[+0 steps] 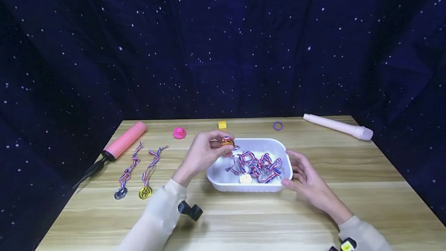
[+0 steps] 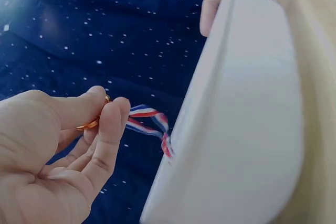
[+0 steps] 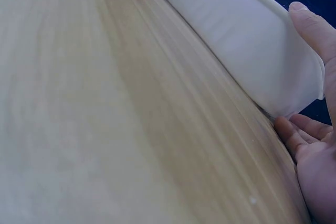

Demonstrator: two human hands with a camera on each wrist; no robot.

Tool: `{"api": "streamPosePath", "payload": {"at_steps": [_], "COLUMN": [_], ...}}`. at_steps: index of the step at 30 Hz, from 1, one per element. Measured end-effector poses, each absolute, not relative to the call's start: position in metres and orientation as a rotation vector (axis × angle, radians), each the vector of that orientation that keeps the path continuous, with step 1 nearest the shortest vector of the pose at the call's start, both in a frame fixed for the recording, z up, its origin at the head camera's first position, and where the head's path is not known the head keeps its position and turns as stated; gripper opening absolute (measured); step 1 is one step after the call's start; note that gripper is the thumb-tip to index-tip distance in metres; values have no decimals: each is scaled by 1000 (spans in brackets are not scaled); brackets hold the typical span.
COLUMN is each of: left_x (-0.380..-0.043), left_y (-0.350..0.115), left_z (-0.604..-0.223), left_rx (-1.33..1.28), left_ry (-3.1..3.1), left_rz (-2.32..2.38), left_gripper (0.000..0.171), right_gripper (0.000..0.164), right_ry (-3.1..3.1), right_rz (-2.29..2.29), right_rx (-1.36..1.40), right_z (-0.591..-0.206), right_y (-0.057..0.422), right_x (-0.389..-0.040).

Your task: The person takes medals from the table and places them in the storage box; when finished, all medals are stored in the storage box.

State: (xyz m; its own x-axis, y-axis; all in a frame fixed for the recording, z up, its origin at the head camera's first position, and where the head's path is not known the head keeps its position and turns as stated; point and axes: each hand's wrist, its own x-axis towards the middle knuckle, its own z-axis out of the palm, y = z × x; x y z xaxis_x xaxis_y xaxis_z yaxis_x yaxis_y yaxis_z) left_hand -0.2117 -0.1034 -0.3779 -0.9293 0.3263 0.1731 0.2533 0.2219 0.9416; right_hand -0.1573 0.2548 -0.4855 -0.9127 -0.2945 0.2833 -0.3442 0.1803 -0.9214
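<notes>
Above the left back of a white plastic tub, my left hand pinches a bronze-coloured medal between thumb and fingers. Its striped ribbon trails toward the tub's rim in the left wrist view. At the tub's right end, my right hand holds the wall, thumb at the front corner and fingers along the side. Inside lie tangled red, white and blue ribbons and a medal washed out by glare. Left of the tub, a silver medal and a gold medal lie with ribbons stretched backward.
A pink hand pump with a black nozzle lies at the table's left edge. Along the back are a pink rubber duck, a yellow block, a purple ring and a pale pink stick. A dark starry curtain hangs behind.
</notes>
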Motion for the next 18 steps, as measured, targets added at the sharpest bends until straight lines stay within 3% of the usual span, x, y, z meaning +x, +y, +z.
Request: {"api": "streamPosePath", "payload": {"at_steps": [4,10,18], "left_x": [-209,-206,-205], "left_y": [-104,-106,-106], "left_z": [-389,-398,-404], "left_rx": [571,592,587], "left_ry": [2382,2387,2405], "left_rz": [1832,1772,1706], "left_gripper": [41,34,47], "right_gripper": [85,84,84], "right_ry": [-2385,-2380,-2372], "right_rz": [1875,1872,1881], "right_rx": [634,645,655], "right_z": [-485,-484,-484], "right_y": [255,254,254], "right_x": [-156,-156,-156]}}
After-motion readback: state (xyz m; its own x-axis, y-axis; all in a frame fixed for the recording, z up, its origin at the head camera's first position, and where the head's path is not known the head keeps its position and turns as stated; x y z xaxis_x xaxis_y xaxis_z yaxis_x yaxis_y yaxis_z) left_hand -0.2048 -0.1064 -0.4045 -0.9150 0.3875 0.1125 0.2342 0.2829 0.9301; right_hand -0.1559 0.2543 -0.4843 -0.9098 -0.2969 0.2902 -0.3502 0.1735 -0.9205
